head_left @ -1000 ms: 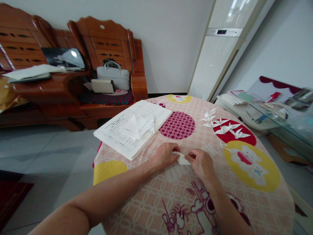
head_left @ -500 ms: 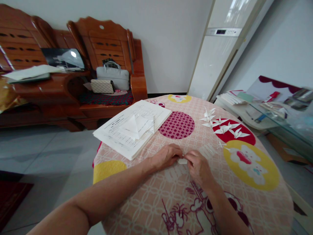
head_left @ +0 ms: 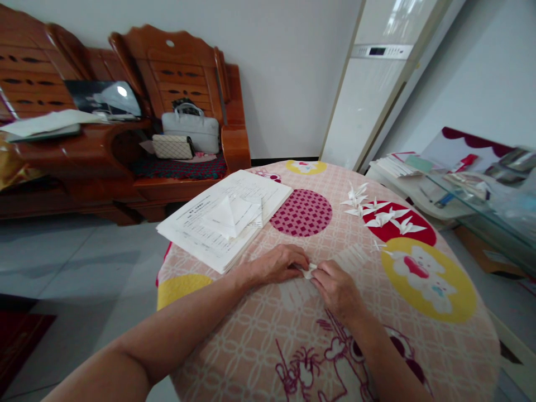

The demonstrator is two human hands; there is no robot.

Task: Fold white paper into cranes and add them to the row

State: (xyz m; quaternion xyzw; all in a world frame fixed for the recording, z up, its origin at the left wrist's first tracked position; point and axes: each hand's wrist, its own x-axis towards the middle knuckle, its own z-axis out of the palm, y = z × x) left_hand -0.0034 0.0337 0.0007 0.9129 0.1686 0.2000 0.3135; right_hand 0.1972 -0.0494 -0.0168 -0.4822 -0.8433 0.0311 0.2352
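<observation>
A small folded piece of white paper [head_left: 309, 273] lies between my two hands, low over the patterned tablecloth [head_left: 251, 346]. My left hand [head_left: 283, 262] pinches its left side, fingers bent over it. On the right side, the thumb and fingers of my right hand [head_left: 335, 282] are closed on the same paper. Part of the paper is hidden under the fingers. Several white paper cranes [head_left: 383, 218] stand in a group farther back on the right. To the left, cut and folded white paper [head_left: 228, 219] rests on a stack of printed sheets [head_left: 188, 240].
A wooden sofa [head_left: 180, 67] with a grey handbag [head_left: 192, 131] and a quilted purse [head_left: 171, 147] stands behind the table. Right of the table, a glass shelf [head_left: 481, 223] holds papers and odds and ends. A tall white air conditioner [head_left: 368, 100] stands at the back.
My fingers have shifted slightly on the paper, and more of it shows between them now. The view has moved a little; the cranes and the printed stack stay in place.
</observation>
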